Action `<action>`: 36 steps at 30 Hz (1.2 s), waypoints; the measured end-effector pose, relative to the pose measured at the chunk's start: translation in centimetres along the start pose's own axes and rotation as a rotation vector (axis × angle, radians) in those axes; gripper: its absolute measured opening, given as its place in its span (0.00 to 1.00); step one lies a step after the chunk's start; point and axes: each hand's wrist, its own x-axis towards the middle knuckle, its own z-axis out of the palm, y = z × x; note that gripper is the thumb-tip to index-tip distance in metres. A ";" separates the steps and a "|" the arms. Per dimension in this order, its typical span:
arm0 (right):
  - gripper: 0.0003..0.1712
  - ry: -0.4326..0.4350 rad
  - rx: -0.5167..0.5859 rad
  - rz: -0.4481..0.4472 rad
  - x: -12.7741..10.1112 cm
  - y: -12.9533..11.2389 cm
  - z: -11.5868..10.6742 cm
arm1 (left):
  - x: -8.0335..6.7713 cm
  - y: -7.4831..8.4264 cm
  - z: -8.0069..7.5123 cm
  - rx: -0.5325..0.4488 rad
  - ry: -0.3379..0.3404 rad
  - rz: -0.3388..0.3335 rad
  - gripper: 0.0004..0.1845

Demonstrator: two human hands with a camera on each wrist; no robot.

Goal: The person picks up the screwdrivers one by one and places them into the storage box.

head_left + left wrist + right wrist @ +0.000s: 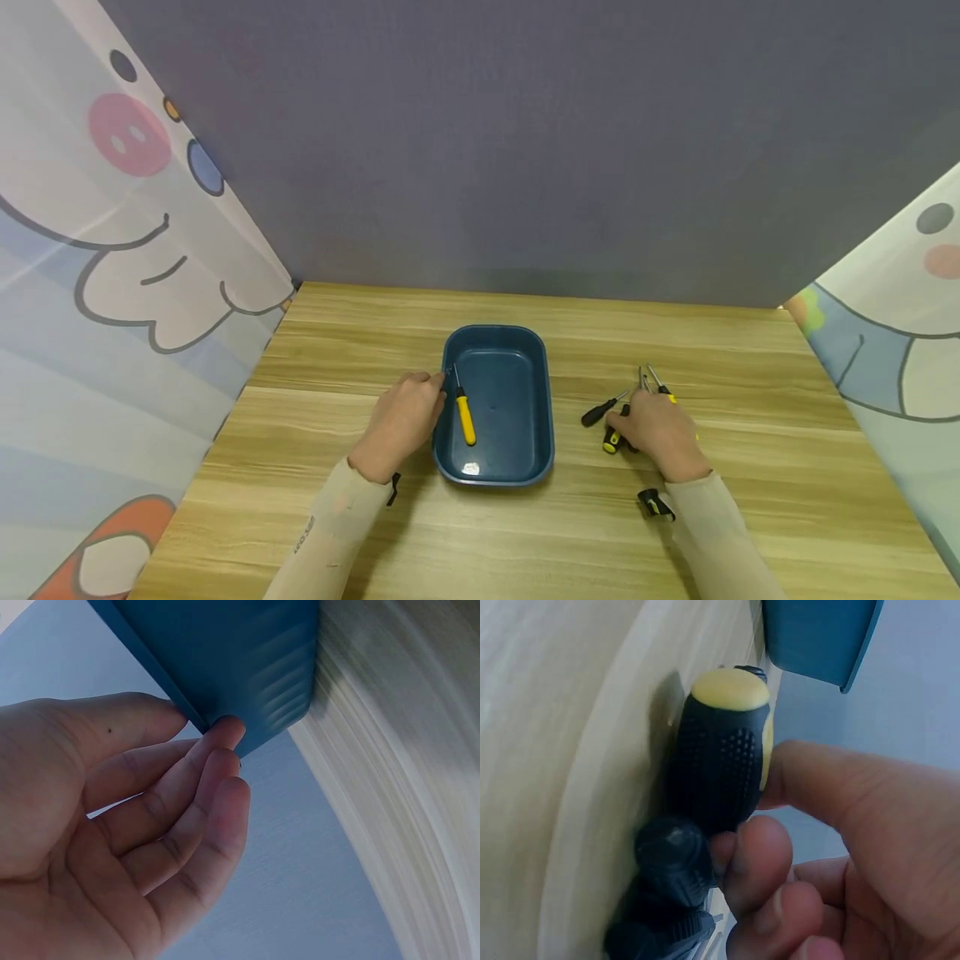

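My left hand (405,414) pinches the left rim of a blue plastic tray (517,417) between thumb and fingers, as the left wrist view shows. Inside the tray, along its left side, lies a screwdriver with a yellow handle (466,419). To the right of the tray, my right hand (663,429) pinches the thick black-and-yellow handle of a screwdriver (720,761), close to the tabletop. Dark handles (671,859) of other tools lie beside it. A small black screwdriver (596,413) rests just left of this hand. The hand partly covers several more tools with metal shafts.
Everything stands on a wood-grain table (337,333). A grey panel (480,167) rises behind its far edge. Cartoon-printed curtains hang on the left (75,375) and right (885,350). A black strap piece (654,503) shows at my right wrist.
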 end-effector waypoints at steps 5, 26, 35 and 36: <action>0.26 -0.009 0.040 -0.001 0.0 0.4 -0.1 | 0.1 0.0 0.1 0.002 -0.002 0.001 0.15; 0.24 0.083 0.158 -0.103 -0.8 -0.1 -1.3 | 0.0 0.2 0.0 0.012 -0.003 0.003 0.13; 0.27 0.132 0.111 -0.223 -0.5 -3.1 -3.5 | 0.0 0.2 -0.1 0.018 -0.015 -0.007 0.13; 0.27 0.136 0.101 -0.235 -0.4 -3.6 -3.7 | 0.0 0.2 -0.1 0.019 -0.015 -0.006 0.13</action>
